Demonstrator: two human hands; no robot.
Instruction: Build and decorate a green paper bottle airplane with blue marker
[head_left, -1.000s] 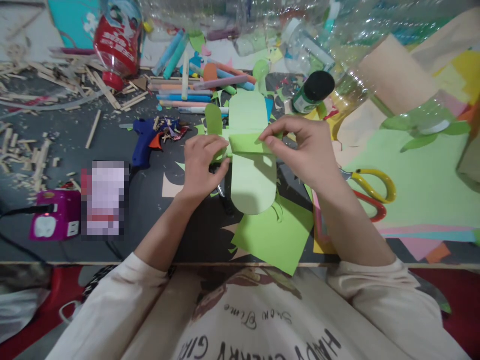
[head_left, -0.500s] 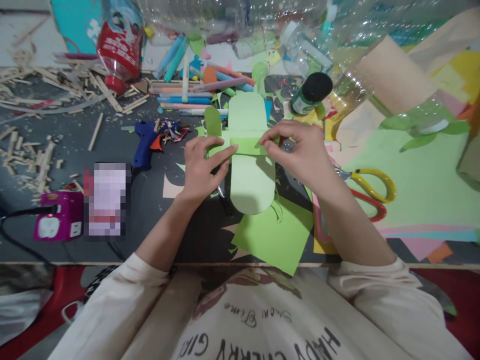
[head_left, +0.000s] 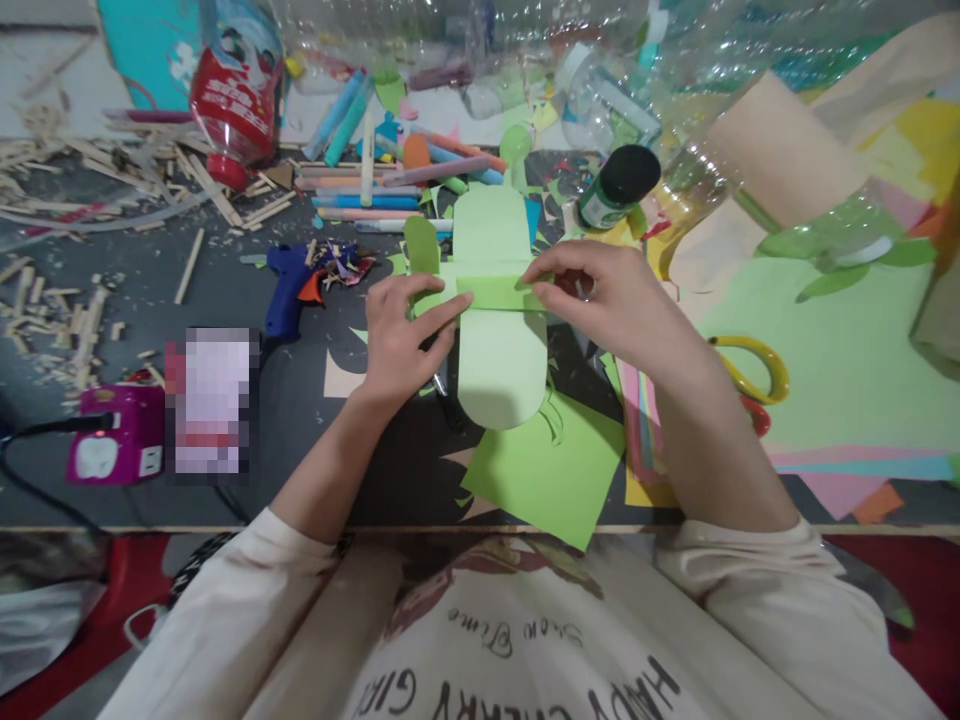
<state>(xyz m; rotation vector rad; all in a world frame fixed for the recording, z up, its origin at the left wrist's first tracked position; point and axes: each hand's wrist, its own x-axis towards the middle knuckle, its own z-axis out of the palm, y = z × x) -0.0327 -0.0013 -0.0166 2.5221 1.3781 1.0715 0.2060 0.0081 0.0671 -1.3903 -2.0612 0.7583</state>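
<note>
Change first: left hand [head_left: 409,335] has its index fingertip on the left end of the green strip [head_left: 491,293]; a second ago that finger was off to the side. Right hand [head_left: 611,295] stays at the strip's right end, thumb and index brought narrow in a pinch on it. Left hand is half spread, thumb apart from index, pressing rather than pinching; its other fingertips are partly hidden. For the work, this probably means the strip is steadied at both ends, not just one.

Strip lies crosswise over the middle of the pale green cutout [head_left: 502,370], which is on the worktop [head_left: 382,470] in front of the person, round ends showing above and below. Bright green sheet [head_left: 551,460] sits at the cutout's lower end. Right forearm now covers more of the scissors [head_left: 782,378]; mostly handle loops visible.

Containers: red-labelled bottle [head_left: 232,105], far left, cap on and towards the person, contents can't tell. Green bottle [head_left: 604,205] with black cap, just beyond the right hand, capped, contents hidden; maybe glue. Clear bottle [head_left: 611,95] behind it, white cap, shapes visible through it, inside or behind unclear.
</note>
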